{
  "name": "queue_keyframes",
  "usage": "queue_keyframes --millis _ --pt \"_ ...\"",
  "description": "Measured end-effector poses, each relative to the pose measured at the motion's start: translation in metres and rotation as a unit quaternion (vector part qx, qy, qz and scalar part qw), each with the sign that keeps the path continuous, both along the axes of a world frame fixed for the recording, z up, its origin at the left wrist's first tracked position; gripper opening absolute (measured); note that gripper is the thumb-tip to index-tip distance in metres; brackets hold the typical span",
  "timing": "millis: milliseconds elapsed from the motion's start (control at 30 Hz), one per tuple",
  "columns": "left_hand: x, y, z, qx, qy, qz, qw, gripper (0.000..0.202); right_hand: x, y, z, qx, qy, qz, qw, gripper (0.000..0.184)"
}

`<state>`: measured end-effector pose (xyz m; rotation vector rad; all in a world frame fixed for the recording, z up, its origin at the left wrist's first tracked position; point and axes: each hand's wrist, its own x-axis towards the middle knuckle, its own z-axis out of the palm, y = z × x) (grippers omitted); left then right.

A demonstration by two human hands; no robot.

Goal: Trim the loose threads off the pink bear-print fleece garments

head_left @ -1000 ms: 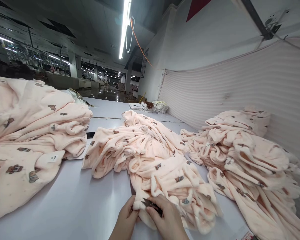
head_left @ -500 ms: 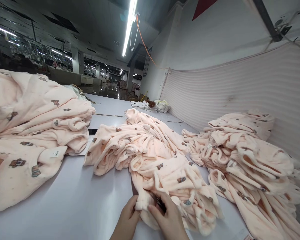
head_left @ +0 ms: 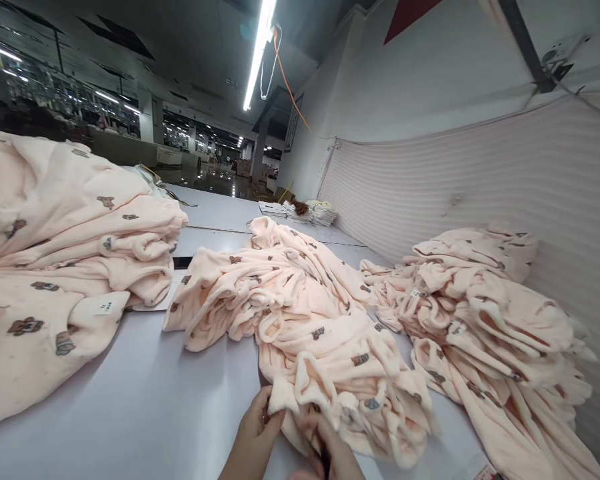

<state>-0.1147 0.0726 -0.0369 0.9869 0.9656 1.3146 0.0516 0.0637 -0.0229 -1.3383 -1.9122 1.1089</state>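
A pale pink fleece garment [head_left: 310, 320] with small bear prints lies bunched across the middle of the table. At its near end my left hand [head_left: 255, 430] is closed, pinching an edge of the fleece between thumb and fingers. Just to the right, my right hand [head_left: 325, 450] is closed around small dark thread snips [head_left: 324, 460], low against the cloth. Motion blurs that hand, and the fingers hide most of the snips, so I cannot tell whether the blades touch the fleece.
Matching fleece garments are heaped in a left pile [head_left: 80, 227] with a white size label [head_left: 105, 307], and in a right pile [head_left: 480, 307] by the striped curtain [head_left: 430, 180]. Stacked folded cloths [head_left: 323, 212] sit at the far end of the white table [head_left: 130, 400].
My right hand has moved slightly down with the snips, its fingers now blurred. The fleece between my hands has shifted, and a fold stands up there. My left hand keeps its pinch.
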Motion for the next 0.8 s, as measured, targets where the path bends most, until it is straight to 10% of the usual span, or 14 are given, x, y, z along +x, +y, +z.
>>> queue_keyframes --millis 167,267,500,800 --pt "0.004 0.000 -0.012 0.022 -0.054 0.089 0.994 0.042 -0.016 0.021 0.014 0.204 -0.130 -0.141 0.960 0.012" --pt "-0.003 0.002 -0.013 0.005 -0.047 0.000 0.999 0.035 -0.017 0.037 0.031 0.240 -0.144 -0.151 0.948 0.016" --pt "-0.012 0.002 0.009 -0.068 -0.262 -0.100 0.957 0.031 -0.013 0.040 0.035 0.214 -0.124 -0.124 0.961 0.007" --pt "-0.010 0.006 0.005 -0.083 -0.305 -0.108 0.943 0.036 -0.014 0.031 0.033 0.222 -0.106 -0.077 0.966 0.024"
